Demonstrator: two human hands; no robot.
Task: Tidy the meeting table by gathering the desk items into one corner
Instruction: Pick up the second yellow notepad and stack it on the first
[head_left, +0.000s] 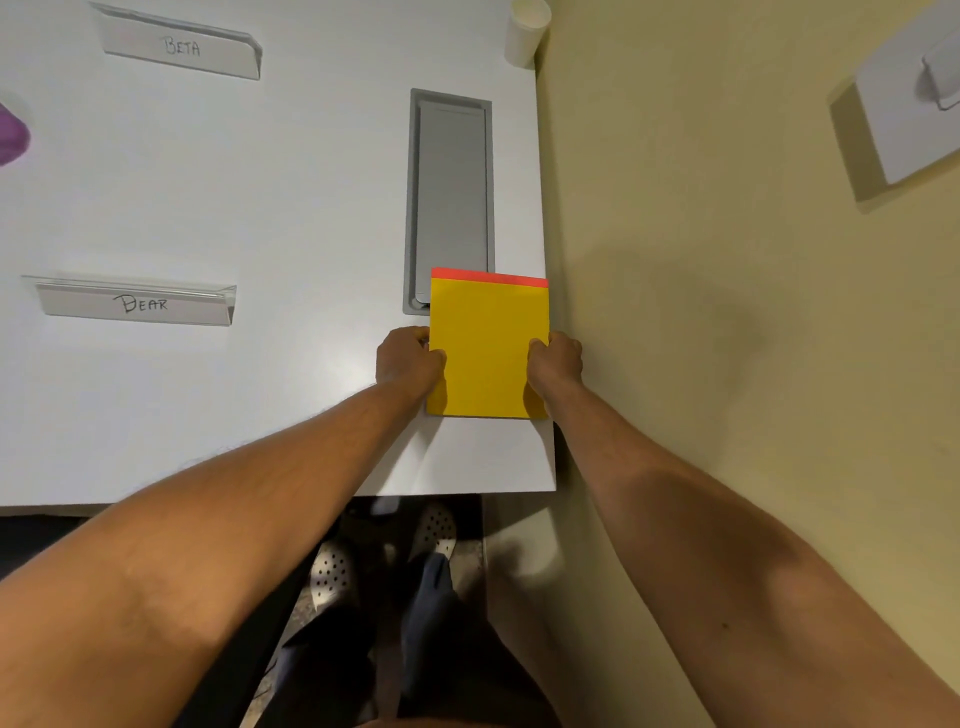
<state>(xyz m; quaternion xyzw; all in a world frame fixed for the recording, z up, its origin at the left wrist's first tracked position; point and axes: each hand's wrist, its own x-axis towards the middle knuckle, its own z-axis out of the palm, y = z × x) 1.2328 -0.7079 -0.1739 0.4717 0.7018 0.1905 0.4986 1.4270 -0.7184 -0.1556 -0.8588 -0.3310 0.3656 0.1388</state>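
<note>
Hands (408, 358) (555, 358) grip yellow pad (488, 348); nameplates (140, 304) "DEAR", "BETA".

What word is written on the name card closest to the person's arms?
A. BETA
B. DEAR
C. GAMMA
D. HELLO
B: the nearer name card, on the table left of the yellow notepad that both hands hold, reads DEAR; the BETA card stands farther away.
</note>
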